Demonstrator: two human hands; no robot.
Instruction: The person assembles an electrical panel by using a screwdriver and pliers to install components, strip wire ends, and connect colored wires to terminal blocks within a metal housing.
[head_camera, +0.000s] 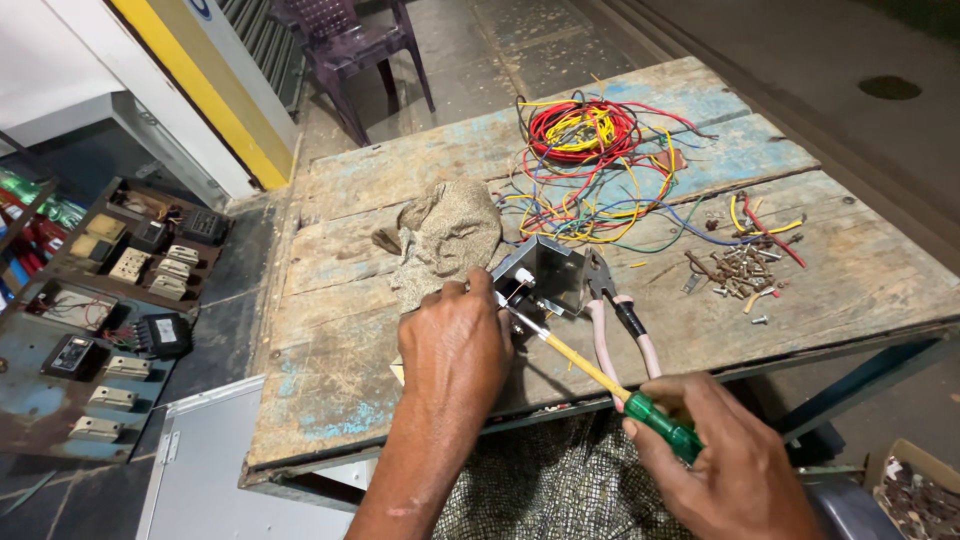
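On the table (330, 400) the wires (590, 170) lie behind the bracket (545, 275), pliers (620, 320) and loose screws (735, 272) to its right; left hand (455, 350) steadies the bracket; right hand (725, 460) closed around the screwdriver (600, 375), tip at the bracket; fastening looks unfinished.

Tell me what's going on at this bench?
A person works at a worn wooden table. The left hand steadies a small metal box while the right hand holds a green-handled screwdriver with its tip at the box. Pliers lie beside the box, a rag behind the left hand, tangled wires and loose screws farther off.
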